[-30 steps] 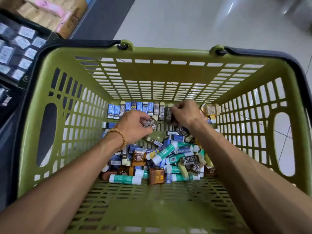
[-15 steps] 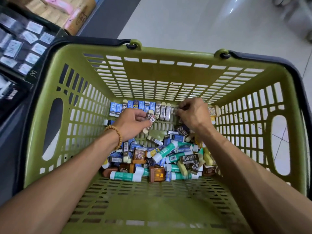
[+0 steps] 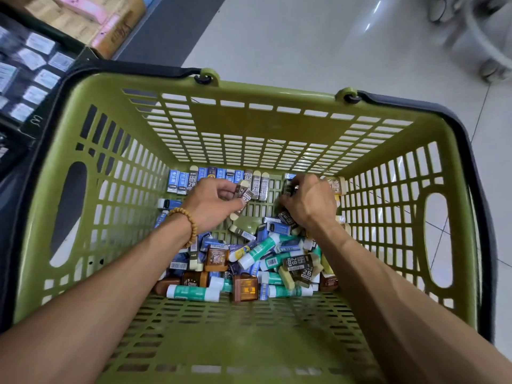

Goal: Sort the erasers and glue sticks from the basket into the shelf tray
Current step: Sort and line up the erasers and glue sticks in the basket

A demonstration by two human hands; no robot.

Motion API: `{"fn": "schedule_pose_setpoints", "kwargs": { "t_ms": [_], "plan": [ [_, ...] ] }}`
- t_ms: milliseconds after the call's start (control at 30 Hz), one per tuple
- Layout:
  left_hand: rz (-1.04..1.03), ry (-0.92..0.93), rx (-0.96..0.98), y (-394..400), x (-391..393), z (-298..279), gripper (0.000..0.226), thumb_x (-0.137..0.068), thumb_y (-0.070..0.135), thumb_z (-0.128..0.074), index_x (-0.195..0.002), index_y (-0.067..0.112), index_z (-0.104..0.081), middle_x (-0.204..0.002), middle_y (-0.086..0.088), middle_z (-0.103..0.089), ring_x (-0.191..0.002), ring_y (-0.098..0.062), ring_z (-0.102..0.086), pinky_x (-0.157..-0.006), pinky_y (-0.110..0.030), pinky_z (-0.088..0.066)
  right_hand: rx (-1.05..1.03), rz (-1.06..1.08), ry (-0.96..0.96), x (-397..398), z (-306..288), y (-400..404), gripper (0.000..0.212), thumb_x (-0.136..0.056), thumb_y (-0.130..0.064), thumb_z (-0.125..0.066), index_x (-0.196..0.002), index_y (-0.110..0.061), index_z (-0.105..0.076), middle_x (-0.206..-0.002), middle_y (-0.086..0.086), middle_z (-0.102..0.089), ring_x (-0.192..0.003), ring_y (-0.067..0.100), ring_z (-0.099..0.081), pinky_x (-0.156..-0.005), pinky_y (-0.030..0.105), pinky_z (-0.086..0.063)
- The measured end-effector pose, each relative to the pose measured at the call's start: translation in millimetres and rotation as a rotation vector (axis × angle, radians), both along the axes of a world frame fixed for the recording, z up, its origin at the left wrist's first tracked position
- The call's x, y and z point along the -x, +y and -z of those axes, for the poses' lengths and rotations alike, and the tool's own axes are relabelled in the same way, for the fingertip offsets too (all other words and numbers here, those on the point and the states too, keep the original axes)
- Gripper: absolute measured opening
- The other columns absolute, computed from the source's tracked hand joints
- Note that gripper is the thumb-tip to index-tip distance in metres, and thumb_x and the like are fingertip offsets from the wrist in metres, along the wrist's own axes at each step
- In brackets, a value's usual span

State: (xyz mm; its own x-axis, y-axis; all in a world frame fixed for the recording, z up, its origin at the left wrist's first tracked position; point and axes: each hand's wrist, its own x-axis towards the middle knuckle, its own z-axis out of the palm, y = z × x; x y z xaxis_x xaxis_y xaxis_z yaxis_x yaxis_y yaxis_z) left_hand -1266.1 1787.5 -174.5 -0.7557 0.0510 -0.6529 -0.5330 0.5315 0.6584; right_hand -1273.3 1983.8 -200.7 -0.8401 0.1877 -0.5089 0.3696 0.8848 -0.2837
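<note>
Both my hands reach into an olive-green slotted basket (image 3: 91,167). My left hand (image 3: 210,203), with a bead bracelet at the wrist, pinches brown-sleeved 2B erasers (image 3: 243,196). My right hand (image 3: 307,203) curls round a dark eraser (image 3: 288,187) near the far wall. A row of blue and brown erasers (image 3: 219,176) stands against that wall. A loose heap of erasers and green-and-white glue sticks (image 3: 260,250) covers the basket's middle. One glue stick (image 3: 194,292) lies at the heap's near edge.
The basket's black handles (image 3: 133,70) fold down along its rim. At the left, a dark shelf tray (image 3: 30,67) holds small white-labelled packets. A cardboard box (image 3: 91,15) stands behind it. White tiled floor (image 3: 304,42) lies beyond the basket.
My view has shifted slightly, so the basket sits a little lower and to the right. Both hands have stayed by the far wall, still holding erasers.
</note>
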Motion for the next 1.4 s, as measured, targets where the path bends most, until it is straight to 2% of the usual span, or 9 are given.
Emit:
{"fn": "schedule_pose_setpoints", "kwargs": {
  "t_ms": [200, 400, 667, 800, 900, 1033, 1167, 1300, 1400],
  "plan": [
    [-0.016, 0.016, -0.001, -2.8, 2.9, 0.3, 0.024, -0.082, 0.020, -0.075, -0.103, 0.021, -0.064, -0.091, 0.006, -0.067, -0.087, -0.009, -0.065, -0.076, -0.024, -0.053, -0.080, -0.062, -0.093, 6.0, -5.1, -3.6, 0.033, -0.091, -0.044, -0.068, -0.094, -0.012, -0.060, -0.073, 0.002, -0.063, -0.060, 0.020, -0.062, -0.050, 0.027, -0.044],
    [-0.012, 0.018, -0.004, -3.7, 1.2, 1.8, 0.021, -0.082, 0.021, -0.075, -0.098, 0.026, -0.061, -0.093, 0.007, -0.065, -0.089, -0.007, -0.062, -0.079, -0.023, -0.052, 0.186, 0.231, -0.134, 23.3, 1.4, -4.2, 0.012, -0.090, -0.018, -0.072, -0.093, -0.007, -0.069, -0.081, 0.009, -0.071, -0.070, 0.027, -0.073, -0.061, 0.041, -0.063],
    [-0.067, -0.044, -0.081, -5.5, 0.9, 0.2, 0.028, -0.085, 0.014, -0.071, -0.111, 0.017, -0.060, -0.100, 0.006, -0.064, -0.093, -0.006, -0.061, -0.073, -0.016, -0.048, 0.050, 0.027, -0.079, 32.9, 24.4, -10.6, 0.018, -0.088, -0.023, -0.073, -0.104, -0.014, -0.071, -0.092, 0.008, -0.071, -0.079, 0.026, -0.069, -0.077, 0.039, -0.061],
    [-0.125, -0.086, -0.132, -7.0, 1.2, -1.5, 0.032, -0.085, 0.011, -0.070, -0.116, 0.012, -0.059, -0.104, -0.001, -0.066, -0.094, -0.014, -0.066, -0.081, -0.030, -0.057, 0.064, -0.003, -0.042, 30.9, 19.0, -11.0, 0.017, -0.089, -0.025, -0.073, -0.104, -0.016, -0.072, -0.092, 0.006, -0.072, -0.080, 0.024, -0.069, -0.078, 0.039, -0.061],
    [-0.178, -0.119, -0.202, -7.2, 0.2, -2.4, 0.031, -0.086, 0.008, -0.068, -0.116, 0.010, -0.058, -0.104, -0.003, -0.065, -0.090, -0.015, -0.066, -0.073, -0.027, -0.057, 0.223, 0.066, 0.019, 20.6, 4.6, -7.6, 0.010, -0.088, -0.020, -0.075, -0.096, -0.014, -0.077, -0.095, 0.005, -0.075, -0.083, 0.020, -0.070, -0.081, 0.036, -0.061],
    [-0.172, -0.145, -0.244, -5.8, -0.7, -5.5, 0.029, -0.087, 0.010, -0.067, -0.115, 0.011, -0.061, -0.103, -0.006, -0.066, -0.085, -0.017, -0.066, -0.075, -0.030, -0.057, 0.521, 0.145, 0.055, 1.8, -19.6, -11.2, 0.008, -0.086, -0.022, -0.077, -0.087, -0.014, -0.077, -0.088, -0.003, -0.075, -0.080, 0.009, -0.070, -0.078, 0.030, -0.059],
    [-0.198, -0.168, -0.279, -5.0, -2.9, -9.9, 0.042, -0.084, 0.012, -0.071, -0.124, 0.004, -0.060, -0.105, -0.011, -0.068, -0.081, -0.017, -0.066, -0.064, -0.023, -0.053, 0.920, 0.273, -0.079, -6.8, -40.1, -24.5, 0.014, -0.090, -0.012, -0.070, -0.099, -0.001, -0.075, -0.081, 0.011, -0.073, -0.060, 0.012, -0.065, -0.056, 0.022, -0.053],
    [-0.261, -0.179, -0.302, -12.9, -8.9, -26.2, 0.069, -0.062, 0.024, -0.079, -0.124, 0.000, -0.060, -0.100, -0.010, -0.071, -0.079, -0.020, -0.063, -0.058, -0.025, -0.049, 1.021, 0.282, -0.256, -9.3, -38.0, -35.0, 0.009, -0.088, -0.011, -0.071, -0.094, -0.004, -0.074, -0.077, 0.012, -0.071, -0.064, 0.020, -0.062, -0.062, 0.033, -0.054],
    [-0.330, -0.146, -0.230, -19.9, -17.2, -38.4, 0.047, -0.069, 0.020, -0.078, -0.113, 0.007, -0.065, -0.098, -0.003, -0.071, -0.078, -0.018, -0.066, -0.058, -0.024, -0.050, 1.078, 0.284, -0.319, -6.5, -45.1, -43.3, 0.008, -0.091, -0.010, -0.069, -0.083, -0.008, -0.072, -0.069, 0.007, -0.068, -0.059, 0.014, -0.059, -0.052, 0.024, -0.050]
  ]
}}
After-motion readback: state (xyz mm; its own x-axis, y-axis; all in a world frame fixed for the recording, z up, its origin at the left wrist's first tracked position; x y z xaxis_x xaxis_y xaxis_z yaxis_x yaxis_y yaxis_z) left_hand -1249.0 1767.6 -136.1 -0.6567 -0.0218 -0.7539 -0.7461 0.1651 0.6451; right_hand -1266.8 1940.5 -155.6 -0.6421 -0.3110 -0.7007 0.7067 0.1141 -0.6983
